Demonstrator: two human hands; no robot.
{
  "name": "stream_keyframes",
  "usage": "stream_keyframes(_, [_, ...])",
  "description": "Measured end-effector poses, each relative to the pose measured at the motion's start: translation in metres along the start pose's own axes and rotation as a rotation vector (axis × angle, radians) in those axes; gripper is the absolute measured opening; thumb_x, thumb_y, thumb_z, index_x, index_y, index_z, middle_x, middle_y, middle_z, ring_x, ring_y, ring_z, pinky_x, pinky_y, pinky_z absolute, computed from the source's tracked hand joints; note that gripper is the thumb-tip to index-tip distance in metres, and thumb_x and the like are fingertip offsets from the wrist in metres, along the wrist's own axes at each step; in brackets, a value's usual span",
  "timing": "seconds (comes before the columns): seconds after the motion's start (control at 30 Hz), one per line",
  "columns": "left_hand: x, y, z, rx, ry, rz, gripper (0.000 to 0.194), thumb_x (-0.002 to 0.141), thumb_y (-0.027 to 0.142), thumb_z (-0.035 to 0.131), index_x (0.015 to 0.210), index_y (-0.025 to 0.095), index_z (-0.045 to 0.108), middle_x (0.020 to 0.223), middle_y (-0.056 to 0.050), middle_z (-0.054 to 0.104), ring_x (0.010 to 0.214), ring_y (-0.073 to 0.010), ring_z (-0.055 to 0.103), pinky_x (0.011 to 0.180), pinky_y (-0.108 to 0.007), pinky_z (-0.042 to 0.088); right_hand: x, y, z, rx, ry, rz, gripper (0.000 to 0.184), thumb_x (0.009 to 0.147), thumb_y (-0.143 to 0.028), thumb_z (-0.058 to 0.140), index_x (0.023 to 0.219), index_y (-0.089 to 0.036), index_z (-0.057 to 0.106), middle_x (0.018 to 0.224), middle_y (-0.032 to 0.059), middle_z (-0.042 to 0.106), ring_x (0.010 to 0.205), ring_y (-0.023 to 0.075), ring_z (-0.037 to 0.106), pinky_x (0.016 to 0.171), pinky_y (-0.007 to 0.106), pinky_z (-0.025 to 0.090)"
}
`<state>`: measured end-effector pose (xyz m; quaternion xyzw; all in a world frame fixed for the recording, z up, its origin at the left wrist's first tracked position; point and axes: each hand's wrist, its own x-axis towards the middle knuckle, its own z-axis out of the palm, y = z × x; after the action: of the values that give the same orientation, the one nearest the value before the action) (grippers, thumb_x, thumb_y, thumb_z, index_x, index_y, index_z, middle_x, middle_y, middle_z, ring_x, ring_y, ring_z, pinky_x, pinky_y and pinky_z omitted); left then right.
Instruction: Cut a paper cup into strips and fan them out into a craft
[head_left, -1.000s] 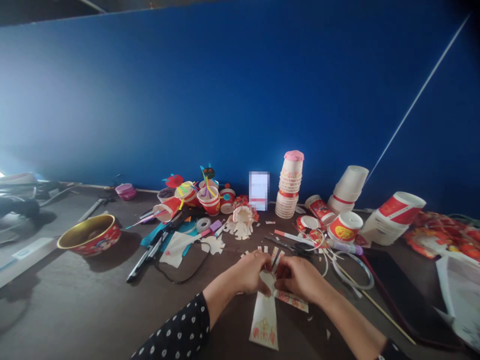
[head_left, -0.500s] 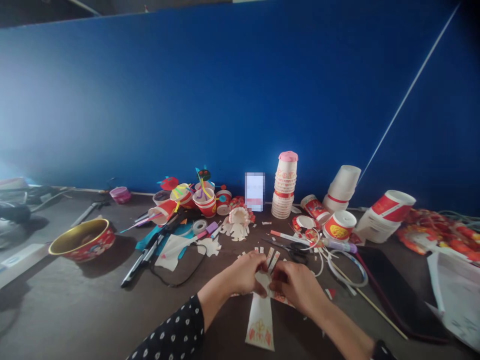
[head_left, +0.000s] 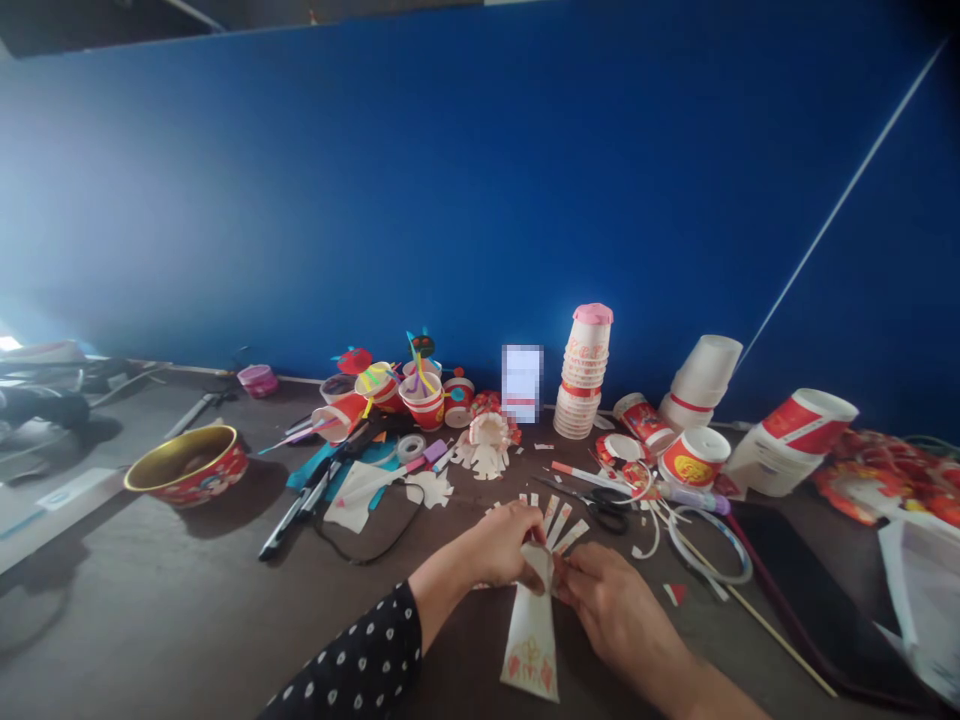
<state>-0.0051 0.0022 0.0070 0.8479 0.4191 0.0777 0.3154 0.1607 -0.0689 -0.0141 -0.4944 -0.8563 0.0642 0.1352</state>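
Note:
Both my hands meet low in the middle of the view on a flattened paper cup piece [head_left: 531,630], white with a red print at its near end. Its far end is cut into narrow strips [head_left: 556,520] that fan upward. My left hand [head_left: 504,543] is closed around the strip end from the left. My right hand [head_left: 611,605] pinches the same piece from the right, fingers curled. Black scissors [head_left: 600,505] lie just beyond the strips.
A stack of paper cups [head_left: 583,375] stands by the blue wall, with more red and white cups [head_left: 694,458] to its right. Decorated cups [head_left: 420,397], pens [head_left: 296,508] and paper scraps lie left of centre. A gold and red bowl [head_left: 186,465] sits at the left.
My right hand has slid nearer and lower along the cup piece. The cut strips have spread wider. The view shifted slightly.

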Motion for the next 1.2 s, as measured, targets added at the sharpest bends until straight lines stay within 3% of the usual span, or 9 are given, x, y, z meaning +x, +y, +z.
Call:
stream_keyframes(0.13, [0.0, 0.003, -0.002, -0.024, -0.005, -0.011, 0.043, 0.045, 0.026, 0.08, 0.082, 0.018, 0.06, 0.087, 0.0, 0.057, 0.079, -0.0162, 0.051, 0.063, -0.021, 0.036, 0.001, 0.005, 0.002, 0.032, -0.058, -0.024, 0.022, 0.085, -0.012, 0.041, 0.083, -0.018, 0.062, 0.083, 0.0044, 0.06, 0.079, 0.0171, 0.051, 0.071, 0.028, 0.036])
stream_keyframes(0.3, [-0.002, 0.007, -0.004, -0.025, 0.004, -0.015, 0.04, 0.045, 0.023, 0.08, 0.079, 0.017, 0.059, 0.083, 0.0, 0.057, 0.077, -0.0159, 0.051, 0.062, -0.021, 0.035, 0.001, 0.007, 0.002, -0.091, -0.057, -0.141, 0.022, 0.083, -0.011, 0.041, 0.088, -0.017, 0.062, 0.089, 0.0065, 0.06, 0.08, 0.0184, 0.05, 0.071, 0.03, 0.036])
stream_keyframes(0.57, [-0.002, 0.004, -0.002, -0.013, -0.001, -0.003, 0.041, 0.045, 0.023, 0.08, 0.078, 0.018, 0.056, 0.083, 0.001, 0.055, 0.076, -0.0146, 0.051, 0.061, -0.02, 0.034, 0.008, -0.003, -0.016, -0.166, -0.173, -0.206, 0.026, 0.08, -0.01, 0.04, 0.09, -0.015, 0.063, 0.09, 0.0087, 0.061, 0.077, 0.0187, 0.051, 0.068, 0.028, 0.037])
stream_keyframes(0.77, [-0.005, 0.004, -0.002, -0.004, 0.027, -0.045, 0.045, 0.047, 0.032, 0.079, 0.082, 0.018, 0.054, 0.079, 0.002, 0.053, 0.071, -0.0134, 0.049, 0.057, -0.02, 0.032, 0.002, -0.003, -0.027, 0.019, -0.168, -0.132, 0.022, 0.081, -0.026, 0.047, 0.094, -0.02, 0.063, 0.095, 0.0055, 0.059, 0.086, 0.0189, 0.051, 0.077, 0.028, 0.038])
stream_keyframes(0.9, [-0.009, 0.006, -0.003, -0.025, 0.032, -0.097, 0.047, 0.046, 0.035, 0.079, 0.081, 0.017, 0.054, 0.072, 0.003, 0.051, 0.066, -0.0127, 0.047, 0.053, -0.02, 0.03, 0.002, 0.006, -0.027, 0.211, -0.158, -0.119, 0.022, 0.084, -0.023, 0.042, 0.094, -0.021, 0.062, 0.093, 0.0045, 0.058, 0.086, 0.0161, 0.053, 0.076, 0.025, 0.039])
stream_keyframes(1.07, [-0.014, 0.0, 0.001, -0.049, 0.114, -0.005, 0.041, 0.047, 0.036, 0.08, 0.077, 0.017, 0.058, 0.074, 0.003, 0.05, 0.068, -0.0124, 0.046, 0.057, -0.02, 0.033, 0.007, 0.012, -0.023, 0.3, -0.117, -0.033, 0.016, 0.081, -0.023, 0.048, 0.092, -0.019, 0.058, 0.079, 0.002, 0.057, 0.071, 0.0144, 0.052, 0.063, 0.023, 0.038])
stream_keyframes(1.2, [-0.017, -0.005, 0.006, -0.035, 0.128, 0.024, 0.04, 0.049, 0.039, 0.079, 0.076, 0.017, 0.06, 0.074, 0.002, 0.049, 0.071, -0.0131, 0.046, 0.059, -0.02, 0.034, 0.007, 0.01, -0.024, 0.319, -0.132, -0.064, 0.021, 0.082, -0.027, 0.049, 0.101, -0.022, 0.056, 0.088, 0.0027, 0.059, 0.08, 0.0163, 0.054, 0.069, 0.024, 0.038])
